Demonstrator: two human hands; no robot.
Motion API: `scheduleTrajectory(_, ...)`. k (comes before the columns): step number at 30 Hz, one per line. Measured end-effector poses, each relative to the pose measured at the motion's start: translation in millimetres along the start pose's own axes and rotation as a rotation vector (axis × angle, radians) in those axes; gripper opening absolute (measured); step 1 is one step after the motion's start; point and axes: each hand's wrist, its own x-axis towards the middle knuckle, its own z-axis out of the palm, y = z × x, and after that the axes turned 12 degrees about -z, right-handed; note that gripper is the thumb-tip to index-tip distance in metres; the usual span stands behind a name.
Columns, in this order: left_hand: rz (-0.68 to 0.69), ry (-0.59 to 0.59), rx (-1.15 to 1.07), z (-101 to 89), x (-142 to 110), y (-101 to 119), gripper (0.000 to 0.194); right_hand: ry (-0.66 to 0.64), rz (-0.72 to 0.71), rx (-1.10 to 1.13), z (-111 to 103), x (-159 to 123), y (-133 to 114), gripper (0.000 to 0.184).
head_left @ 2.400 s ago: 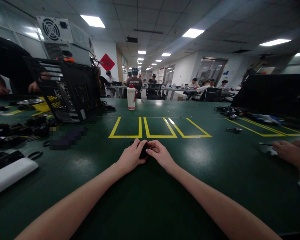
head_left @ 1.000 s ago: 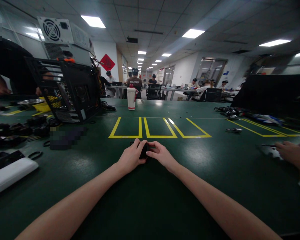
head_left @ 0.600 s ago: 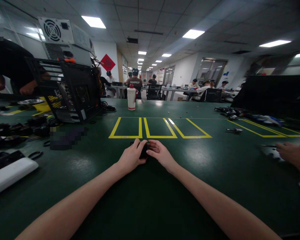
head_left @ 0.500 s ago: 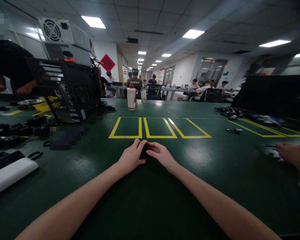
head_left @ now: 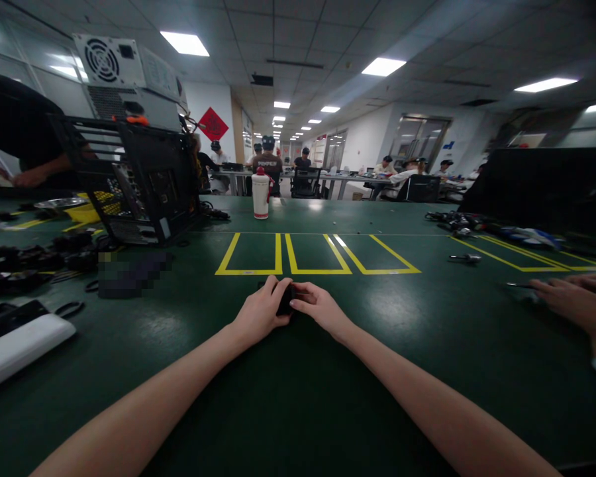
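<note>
Centre of the frame, the left hand [head_left: 258,313] grasps a small black object [head_left: 285,302], the right hand [head_left: 324,310] pinching its edge, fingers hiding what's finished or left.

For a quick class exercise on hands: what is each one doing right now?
Left hand: closed around a small black object.
Right hand: fingers at the object's right side; grip cannot be told.

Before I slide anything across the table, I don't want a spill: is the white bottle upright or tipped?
Upright: the white bottle stands on its base, red lid on top.
</note>
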Motion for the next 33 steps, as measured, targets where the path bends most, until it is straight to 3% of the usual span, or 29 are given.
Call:
scheduleTrajectory(9, 0.004, 0.018, 0.012, 1.6, 0.6, 1.0, 0.06, 0.015, -0.074, 0.069, 3.0, -0.6, 0.3, 0.027)
scheduleTrajectory(14, 0.0, 0.018, 0.015, 1.6, -0.2, 0.5, 0.06, 0.059, 0.008, 0.003, 0.9, 0.2, 0.7, 0.041)
scheduleTrajectory(20, -0.005, -0.004, 0.011, -0.3, 0.1, 0.3, 0.062, -0.011, -0.013, 0.063, 0.4, -2.4, -1.9, 0.037)
scheduleTrajectory(25, -0.004, 0.006, 0.011, -0.3, 0.8, 1.4, 0.06, 0.025, -0.055, 0.05, 3.2, -1.9, -5.9, 0.027)
scheduleTrajectory(28, -0.005, 0.009, 0.014, 0.8, 1.2, 1.3, 0.06, 0.068, -0.002, 0.009, 2.6, 0.4, -5.4, 0.036)
scheduleTrajectory(33, -0.019, -0.003, 0.019, 2.5, 1.5, 0.0, 0.061, -0.009, 0.019, 0.049, -0.8, 0.4, -3.7, 0.035)
